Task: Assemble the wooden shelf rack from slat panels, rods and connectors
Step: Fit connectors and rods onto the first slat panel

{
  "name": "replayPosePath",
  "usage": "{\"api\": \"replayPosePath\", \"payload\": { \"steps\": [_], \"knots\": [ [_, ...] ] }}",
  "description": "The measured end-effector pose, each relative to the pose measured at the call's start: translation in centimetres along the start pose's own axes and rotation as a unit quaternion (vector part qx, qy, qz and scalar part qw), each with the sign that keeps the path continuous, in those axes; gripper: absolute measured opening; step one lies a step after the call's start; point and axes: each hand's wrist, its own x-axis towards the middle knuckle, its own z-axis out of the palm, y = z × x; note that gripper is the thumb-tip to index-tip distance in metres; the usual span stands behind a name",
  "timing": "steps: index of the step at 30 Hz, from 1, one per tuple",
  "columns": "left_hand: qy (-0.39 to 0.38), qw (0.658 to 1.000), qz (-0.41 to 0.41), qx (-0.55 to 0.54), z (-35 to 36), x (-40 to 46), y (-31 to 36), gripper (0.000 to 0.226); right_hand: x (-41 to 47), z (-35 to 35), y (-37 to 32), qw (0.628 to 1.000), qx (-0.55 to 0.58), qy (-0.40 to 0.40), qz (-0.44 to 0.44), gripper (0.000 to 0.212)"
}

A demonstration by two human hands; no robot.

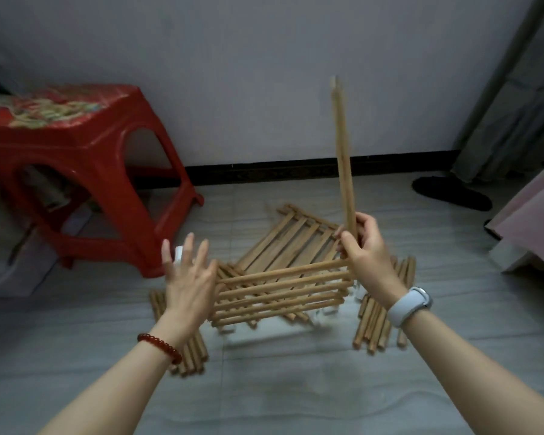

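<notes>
We've got one long rod (343,152) standing nearly upright in our right hand (366,246), fingers wrapped around its lower end. Our left hand (187,277) is spread wide, holding nothing, just left of the slat panels. Two panels on the tiled floor (280,387): the near one (280,293) shows six slats, the far one (292,237) lies behind it. Two loose bundles of rods, one bottom left (192,356) and one right (377,321). One red stool (85,171) sits off left.

Dim, flat indoor light. Soft shadow pooling on floor (264,387) under slat panels (280,290). Motion blur smearing raised rod (343,146) tip. Wide-angle bending curtain (515,89) at edge.
</notes>
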Motion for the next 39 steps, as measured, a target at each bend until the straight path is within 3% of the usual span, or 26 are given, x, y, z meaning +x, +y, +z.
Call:
{"api": "replayPosePath", "payload": {
  "steps": [2,4,6,9,12,14,16,21,25,28,32,39],
  "knots": [
    [0.025,0.994,-0.006,-0.109,0.2,0.0,-1.4,0.062,0.4,1.5,-0.5,0.998,-0.034,-0.046,0.022,0.033],
    [0.007,0.962,-0.045,-0.269,0.2,0.1,-2.3,0.071,0.4,2.9,-0.8,0.995,-0.08,-0.064,0.004,0.027],
    [-0.023,0.905,-0.093,-0.414,0.0,0.5,-2.8,0.062,0.2,4.0,-0.9,0.99,-0.104,-0.084,-0.037,0.022],
    [-0.008,0.832,-0.155,-0.532,0.0,0.7,-2.7,0.043,-0.1,5.3,-1.1,0.984,-0.109,-0.135,-0.043,0.02],
    [-0.001,0.757,-0.256,-0.601,0.5,0.0,-2.1,0.031,-0.5,6.0,-1.4,0.97,-0.176,-0.168,-0.018,0.018],
    [0.036,0.736,-0.294,-0.609,0.6,-0.8,-1.6,0.018,-1.0,5.8,-1.8,0.953,-0.232,-0.184,-0.062,0.013],
    [0.06,0.726,-0.29,-0.621,0.5,-1.7,-1.0,0.021,-1.6,5.3,-2.5,0.927,-0.291,-0.215,-0.103,0.018],
    [0.045,0.723,-0.278,-0.631,0.3,-3.1,-0.8,0.028,-3.7,3.1,-3.9,0.859,-0.416,-0.281,-0.102,0.016],
    [-0.004,0.734,-0.255,-0.629,0.6,-4.8,-1.6,0.029,-5.4,2.7,-4.0,0.78,-0.525,-0.277,-0.198,0.038],
    [-0.015,0.72,-0.264,-0.642,0.7,-5.7,-1.7,0.038,-6.7,3.9,-3.2,0.736,-0.561,-0.295,-0.236,0.039],
    [-0.027,0.72,-0.272,-0.637,0.6,-5.9,-1.6,0.04,-8.3,5.9,-1.9,0.738,-0.56,-0.294,-0.236,0.031],
    [-0.048,0.696,-0.289,-0.655,0.8,-5.3,-2.0,0.04,-8.4,6.7,-0.7,0.752,-0.55,-0.254,-0.259,0.035]
  ]
}}
